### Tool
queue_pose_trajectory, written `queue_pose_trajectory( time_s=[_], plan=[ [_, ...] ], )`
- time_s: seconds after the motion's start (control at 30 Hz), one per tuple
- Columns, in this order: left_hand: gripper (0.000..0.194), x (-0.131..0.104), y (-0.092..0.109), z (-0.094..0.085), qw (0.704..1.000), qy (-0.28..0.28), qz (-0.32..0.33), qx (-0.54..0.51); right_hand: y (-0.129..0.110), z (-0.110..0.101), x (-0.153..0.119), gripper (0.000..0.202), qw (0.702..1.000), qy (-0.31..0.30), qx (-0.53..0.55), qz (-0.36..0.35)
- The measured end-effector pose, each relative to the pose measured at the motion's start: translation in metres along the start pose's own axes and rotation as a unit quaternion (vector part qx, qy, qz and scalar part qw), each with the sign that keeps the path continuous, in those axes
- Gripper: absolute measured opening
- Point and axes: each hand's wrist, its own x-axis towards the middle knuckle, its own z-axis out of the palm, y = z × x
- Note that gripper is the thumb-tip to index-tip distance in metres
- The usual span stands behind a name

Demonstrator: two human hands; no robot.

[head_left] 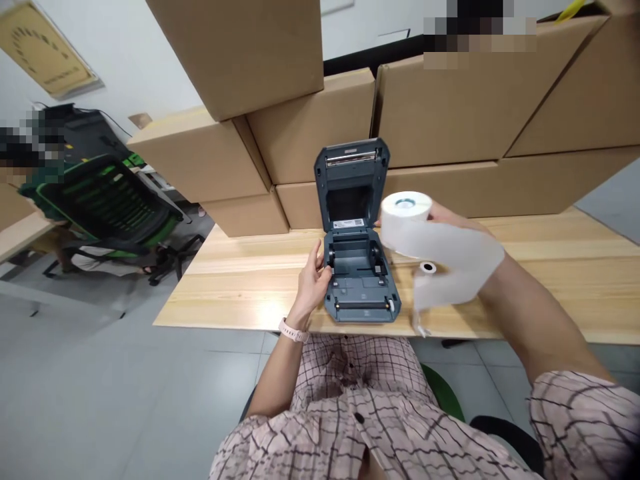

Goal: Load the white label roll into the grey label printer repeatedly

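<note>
A dark grey label printer (363,290) stands on the desk with its lid (351,177) swung up and its inner bay exposed. My left hand (313,283) grips the printer's left side, thumb at the upper edge. To the right of the printer, my right hand (450,217) holds a white label roll (406,223) from behind, its fingers mostly hidden by the roll. A loose strip of label paper (465,260) hangs from the roll, loops in front of my right forearm and curls down toward the desk edge. A small white ring with a black centre (428,267) shows behind the strip.
Cardboard boxes (310,133) are stacked along the back of the wooden desk (235,287), close behind the raised lid. At the left, another person sits near a green-and-black office chair (113,207). Part of someone's head shows above the boxes.
</note>
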Motion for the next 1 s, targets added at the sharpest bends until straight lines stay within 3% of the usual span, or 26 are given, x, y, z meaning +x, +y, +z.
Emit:
queue_pose_trajectory(
  time_s=[0.1,0.17,0.3,0.53,0.73,1.0],
  plan=[
    [0.084,0.001,-0.003,0.001,1.0,0.012,0.0,0.003,-0.045,0.034,0.012,0.078,0.975,-0.185,-0.118,-0.04],
    [0.083,0.002,-0.003,0.002,1.0,0.018,-0.006,0.011,-0.06,0.059,0.02,0.07,0.942,-0.235,-0.236,-0.05],
    [0.08,0.003,-0.002,0.003,0.999,0.026,-0.007,0.04,-0.059,0.084,0.03,0.069,0.904,-0.262,-0.337,-0.033],
    [0.079,0.003,0.002,0.003,0.997,0.016,0.028,0.075,-0.055,0.08,0.038,0.072,0.881,-0.321,-0.347,-0.005],
    [0.081,-0.001,0.013,0.003,0.99,-0.001,0.032,0.135,-0.048,0.093,0.049,0.077,0.843,-0.348,-0.409,0.033],
    [0.078,-0.002,0.009,0.004,0.994,0.0,0.042,0.103,-0.037,0.1,0.05,0.079,0.837,-0.335,-0.432,0.031]
  ],
)
